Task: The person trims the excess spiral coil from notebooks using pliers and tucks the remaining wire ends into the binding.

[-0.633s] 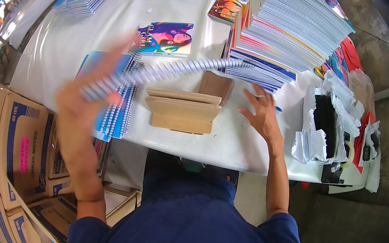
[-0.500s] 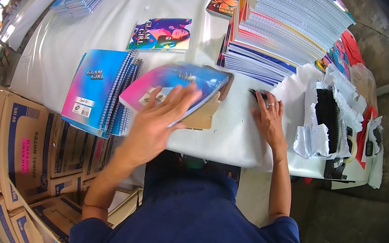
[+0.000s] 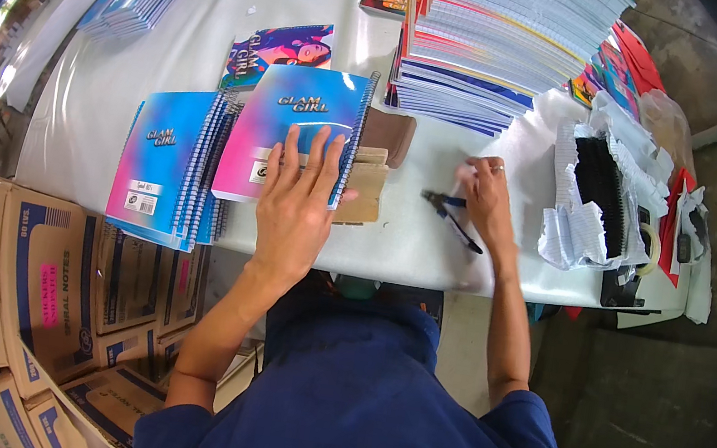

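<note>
A blue and pink spiral notebook (image 3: 247, 140) lies slanted near the middle of the table. My left hand (image 3: 295, 206) rests on its lower cover with fingers spread and stretched out, the thumb beside the wire spiral. Under the notebook's right side show a brown cardboard piece (image 3: 363, 193) and a dark brown flat block (image 3: 392, 134). A pair of pliers with dark handles (image 3: 454, 217) lies on the table. Just beside it is my right hand (image 3: 485, 187), its fingers bent and blurred; whether they hold anything cannot be made out.
A stack of matching notebooks (image 3: 160, 169) stands at the left. Farther off lie an illustrated notebook (image 3: 282, 53) and a tall pile of notebooks (image 3: 502, 52). At the right sits torn white wrapping (image 3: 564, 198) around black spiral coils (image 3: 602, 189). Cardboard boxes (image 3: 49, 272) fill the lower left.
The notebook under my left hand has turned more upright and lies flatter. My right hand has come off the pliers, which now lie nearer and a little to the left.
</note>
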`<control>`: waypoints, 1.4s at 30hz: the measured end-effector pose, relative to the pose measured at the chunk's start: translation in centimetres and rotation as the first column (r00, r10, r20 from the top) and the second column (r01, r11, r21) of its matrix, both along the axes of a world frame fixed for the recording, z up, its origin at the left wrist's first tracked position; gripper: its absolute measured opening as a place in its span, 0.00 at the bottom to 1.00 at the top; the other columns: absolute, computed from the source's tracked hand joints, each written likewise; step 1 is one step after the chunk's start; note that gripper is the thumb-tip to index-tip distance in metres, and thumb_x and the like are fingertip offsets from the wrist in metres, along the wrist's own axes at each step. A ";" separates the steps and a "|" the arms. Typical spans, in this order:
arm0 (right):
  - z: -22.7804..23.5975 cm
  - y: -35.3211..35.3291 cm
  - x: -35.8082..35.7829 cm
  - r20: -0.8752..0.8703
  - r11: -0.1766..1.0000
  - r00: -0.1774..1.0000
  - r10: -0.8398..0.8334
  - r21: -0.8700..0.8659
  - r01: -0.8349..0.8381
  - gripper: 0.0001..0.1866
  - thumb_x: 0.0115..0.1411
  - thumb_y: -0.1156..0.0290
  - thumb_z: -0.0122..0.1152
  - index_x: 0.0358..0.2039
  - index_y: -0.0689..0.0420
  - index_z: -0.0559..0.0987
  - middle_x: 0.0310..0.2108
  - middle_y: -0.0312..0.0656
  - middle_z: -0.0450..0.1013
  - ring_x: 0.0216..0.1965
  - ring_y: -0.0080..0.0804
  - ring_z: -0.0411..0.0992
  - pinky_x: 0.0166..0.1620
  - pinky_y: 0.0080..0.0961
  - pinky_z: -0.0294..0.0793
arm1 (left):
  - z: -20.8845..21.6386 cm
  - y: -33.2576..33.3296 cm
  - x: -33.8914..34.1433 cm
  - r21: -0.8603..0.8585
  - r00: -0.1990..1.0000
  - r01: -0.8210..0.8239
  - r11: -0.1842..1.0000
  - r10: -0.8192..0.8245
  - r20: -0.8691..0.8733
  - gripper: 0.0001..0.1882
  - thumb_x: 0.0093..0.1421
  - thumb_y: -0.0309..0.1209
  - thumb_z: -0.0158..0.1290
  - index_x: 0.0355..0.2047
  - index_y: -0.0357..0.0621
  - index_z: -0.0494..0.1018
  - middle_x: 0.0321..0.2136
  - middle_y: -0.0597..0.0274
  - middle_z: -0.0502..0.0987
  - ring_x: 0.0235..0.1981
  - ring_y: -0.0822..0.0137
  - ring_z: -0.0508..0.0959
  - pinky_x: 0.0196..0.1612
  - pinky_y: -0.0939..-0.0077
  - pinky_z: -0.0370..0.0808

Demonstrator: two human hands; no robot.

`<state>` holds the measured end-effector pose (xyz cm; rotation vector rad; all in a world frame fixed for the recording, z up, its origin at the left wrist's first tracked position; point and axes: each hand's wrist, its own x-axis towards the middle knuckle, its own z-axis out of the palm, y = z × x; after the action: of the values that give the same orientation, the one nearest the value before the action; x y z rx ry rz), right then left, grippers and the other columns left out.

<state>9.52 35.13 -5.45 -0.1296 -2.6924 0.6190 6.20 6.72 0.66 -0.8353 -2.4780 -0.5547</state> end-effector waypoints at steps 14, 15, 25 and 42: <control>5.5 -9.3 4.4 -0.170 0.873 0.885 0.433 -0.165 -0.459 0.25 0.52 0.78 0.61 0.52 0.54 0.73 0.43 0.47 0.68 0.39 0.45 0.71 0.43 0.36 0.74 | 0.5 0.2 0.0 0.044 1.000 0.015 0.999 -0.015 0.001 0.34 0.54 0.27 0.60 0.61 0.41 0.63 0.60 0.53 0.66 0.62 0.42 0.61 0.62 0.48 0.59; 6.0 -9.6 4.1 -0.176 0.869 0.879 0.444 -0.154 -0.470 0.25 0.51 0.79 0.61 0.52 0.54 0.73 0.44 0.47 0.68 0.39 0.45 0.71 0.42 0.36 0.74 | 0.6 0.2 0.0 0.037 1.000 0.020 0.999 -0.020 0.015 0.35 0.52 0.25 0.60 0.61 0.42 0.63 0.60 0.53 0.67 0.62 0.42 0.61 0.62 0.47 0.59; 9.1 -9.3 2.7 0.162 0.499 0.722 0.673 -0.820 -0.281 0.16 0.68 0.71 0.45 0.50 0.64 0.74 0.33 0.46 0.72 0.36 0.31 0.72 0.39 0.28 0.72 | 1.0 -0.9 -0.3 0.057 0.997 0.070 0.996 -0.071 0.020 0.37 0.47 0.19 0.60 0.61 0.43 0.64 0.59 0.56 0.68 0.61 0.44 0.65 0.62 0.48 0.60; 3.4 -2.5 -3.4 -0.237 0.961 0.932 0.273 0.115 -0.253 0.21 0.53 0.76 0.66 0.49 0.59 0.76 0.48 0.47 0.69 0.50 0.45 0.68 0.53 0.40 0.66 | 6.3 -20.9 -3.2 0.433 0.991 -0.098 0.896 0.127 -0.038 0.24 0.65 0.36 0.50 0.60 0.41 0.66 0.58 0.53 0.69 0.61 0.50 0.66 0.64 0.59 0.59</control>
<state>6.14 32.66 -2.01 0.3178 -2.4995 0.5569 3.01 -14.17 7.00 -0.5203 -2.2005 -0.9705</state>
